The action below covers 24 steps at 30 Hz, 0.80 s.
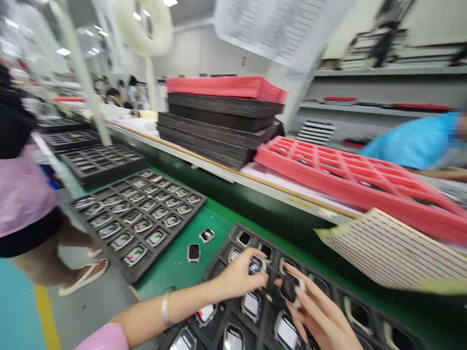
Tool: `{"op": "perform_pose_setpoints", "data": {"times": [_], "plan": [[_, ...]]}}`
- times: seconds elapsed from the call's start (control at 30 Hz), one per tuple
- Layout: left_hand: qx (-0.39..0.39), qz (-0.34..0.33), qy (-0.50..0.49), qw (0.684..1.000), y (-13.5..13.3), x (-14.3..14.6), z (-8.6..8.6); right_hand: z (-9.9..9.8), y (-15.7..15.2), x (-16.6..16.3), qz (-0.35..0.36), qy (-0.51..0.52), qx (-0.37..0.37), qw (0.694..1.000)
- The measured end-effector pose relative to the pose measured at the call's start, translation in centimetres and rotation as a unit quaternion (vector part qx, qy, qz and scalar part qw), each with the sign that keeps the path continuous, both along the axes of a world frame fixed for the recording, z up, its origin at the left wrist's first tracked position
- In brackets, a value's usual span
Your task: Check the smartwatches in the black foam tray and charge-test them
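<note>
Nothing here can be read clearly. Neither the smartwatch body (256, 265) in the left hand's fingers (242, 274) nor the second smartwatch body (290, 288) in the right hand's fingers (297, 304) shows legible marks. Right of the fingers, a sheet of red-lined labels (392, 250) carries only rows too small to make out. Far above the fingers hangs a printed chart (270, 24), its columns of small print blurred. Beyond the fingers, a yellow sticker (301, 203) on the bench edge is also unreadable, as is a small wall sign (243, 60).

Stacked dark trays (219, 129), red foam tray (350, 184)
</note>
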<state>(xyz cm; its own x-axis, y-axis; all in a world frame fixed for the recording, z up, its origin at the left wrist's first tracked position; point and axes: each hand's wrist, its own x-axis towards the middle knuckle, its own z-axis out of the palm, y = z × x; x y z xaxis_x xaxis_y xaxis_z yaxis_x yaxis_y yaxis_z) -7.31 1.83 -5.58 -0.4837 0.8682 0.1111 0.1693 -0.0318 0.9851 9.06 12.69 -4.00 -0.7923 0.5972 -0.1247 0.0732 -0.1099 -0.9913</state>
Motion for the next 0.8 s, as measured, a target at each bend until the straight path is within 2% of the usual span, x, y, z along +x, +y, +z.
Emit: {"op": "perform_pose_setpoints", "data": {"times": [0.07,0.2,0.43,0.57,0.7,0.8], "plan": [[0.003,-0.030,-0.011,0.999,-0.4,0.1,-0.4,0.3,-0.6,0.1,0.001,0.028,-0.044,0.999],[0.024,-0.066,0.002,0.998,-1.0,0.5,-1.3,0.2,-0.6,-0.1,0.047,0.061,-0.095,0.992],[0.012,-0.085,-0.017,0.996,-1.3,0.9,-1.9,-0.6,-0.9,0.2,0.089,0.101,-0.170,0.976],[0.013,-0.093,-0.041,0.995,-1.4,0.9,-1.7,-0.5,-1.0,0.3,0.091,0.103,-0.166,0.976],[0.006,-0.091,0.000,0.996,-1.6,1.1,-1.3,0.0,-1.3,0.4,0.086,0.092,-0.128,0.984],[0.008,-0.083,0.014,0.996,-1.5,1.3,-0.9,0.2,-1.5,0.4,0.056,0.070,-0.090,0.992]]}}
